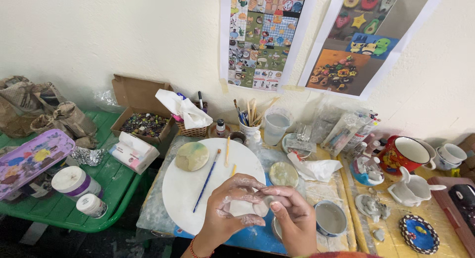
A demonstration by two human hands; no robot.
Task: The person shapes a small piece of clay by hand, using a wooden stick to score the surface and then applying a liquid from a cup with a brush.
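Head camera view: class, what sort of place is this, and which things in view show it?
Probably a craft or pottery-painting workspace. Both clay-smeared hands, left hand and right hand, press a pale clay lump over a white round board; a cup of brushes and a paint palette stand nearby.

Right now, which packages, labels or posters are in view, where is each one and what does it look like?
Photo-grid poster: on the wall, centre; tall, many-coloured.
Tilted poster: wall, right; colourful figurine pictures.
Cardboard box: back left; open, brown, holding dark small pieces.
Tissue pack: below the box; white, pink and blue.
Two jars: green table; white lids, one with a purple label.
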